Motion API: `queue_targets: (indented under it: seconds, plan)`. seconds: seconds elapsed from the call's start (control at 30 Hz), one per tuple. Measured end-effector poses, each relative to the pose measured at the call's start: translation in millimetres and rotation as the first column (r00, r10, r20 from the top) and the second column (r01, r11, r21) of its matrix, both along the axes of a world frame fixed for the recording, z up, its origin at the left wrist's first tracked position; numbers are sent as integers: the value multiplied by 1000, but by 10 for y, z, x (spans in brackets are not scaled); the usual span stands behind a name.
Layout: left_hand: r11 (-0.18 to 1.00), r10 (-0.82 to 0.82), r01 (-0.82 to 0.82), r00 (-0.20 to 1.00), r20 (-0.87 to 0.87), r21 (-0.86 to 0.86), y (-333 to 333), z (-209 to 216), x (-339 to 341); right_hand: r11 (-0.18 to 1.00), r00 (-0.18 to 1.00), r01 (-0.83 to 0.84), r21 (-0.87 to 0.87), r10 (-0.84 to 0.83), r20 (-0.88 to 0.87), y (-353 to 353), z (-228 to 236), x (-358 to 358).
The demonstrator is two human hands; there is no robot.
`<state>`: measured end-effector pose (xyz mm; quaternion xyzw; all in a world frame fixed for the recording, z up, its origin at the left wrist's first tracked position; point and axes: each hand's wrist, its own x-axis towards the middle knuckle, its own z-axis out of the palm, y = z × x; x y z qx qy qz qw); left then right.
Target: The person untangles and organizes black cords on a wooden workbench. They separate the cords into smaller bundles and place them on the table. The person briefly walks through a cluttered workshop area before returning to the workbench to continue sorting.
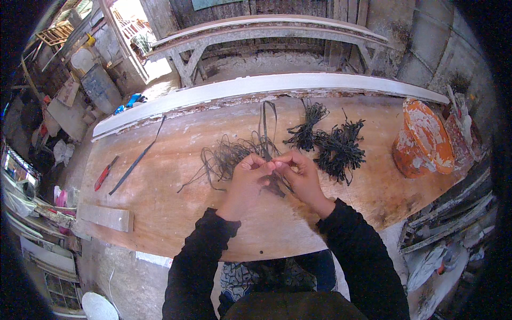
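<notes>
Both my hands meet over the middle of the table with fingertips pinched close together. A thin black strip [264, 127] is gripped between them, its loop standing up beyond the fingers and its ends hanging below. My left hand [246, 180] has thumb and fingers closed on it. From the other side, my right hand [302, 180] pinches the same strip. Just beyond my left hand lies a loose tangle of black strips [224, 154]. Right of my hands are two tied bunches, a smaller bundle [308, 128] and a larger bundle [341, 152].
Left on the wooden table [165, 213] lie a long dark strip [138, 156], a red-handled tool [103, 177] and a flat block [111, 218]. An orange bucket [405, 152] smeared white stands tilted at the right. A long white board [256, 85] borders the far edge; behind is a bench [266, 33].
</notes>
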<state>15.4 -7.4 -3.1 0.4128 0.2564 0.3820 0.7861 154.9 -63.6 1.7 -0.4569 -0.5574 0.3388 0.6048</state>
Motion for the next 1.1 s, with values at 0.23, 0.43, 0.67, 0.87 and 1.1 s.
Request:
queue_targets:
  seconds: [0.23, 0.43, 0.67, 0.87, 1.1]
  plan:
    - [999, 21, -19, 999, 37, -46, -54, 124, 5, 829, 780, 45, 558, -378, 498, -10, 86, 43]
    - [997, 10, -9, 1000, -19, 72, -59, 161, -17, 834, 761, -35, 551, -335, 555, 9, 76, 65]
    - [980, 37, -10, 991, -131, 199, -45, 269, -57, 899, 844, 33, 437, -260, 470, -30, 78, 63]
    - [922, 107, -20, 973, -204, 386, -26, 228, -41, 989, 993, 60, 136, -72, 89, -8, 29, 24]
    - [799, 184, -46, 968, -171, 599, -61, 203, -21, 936, 773, -317, -153, 161, -614, 26, 87, 57]
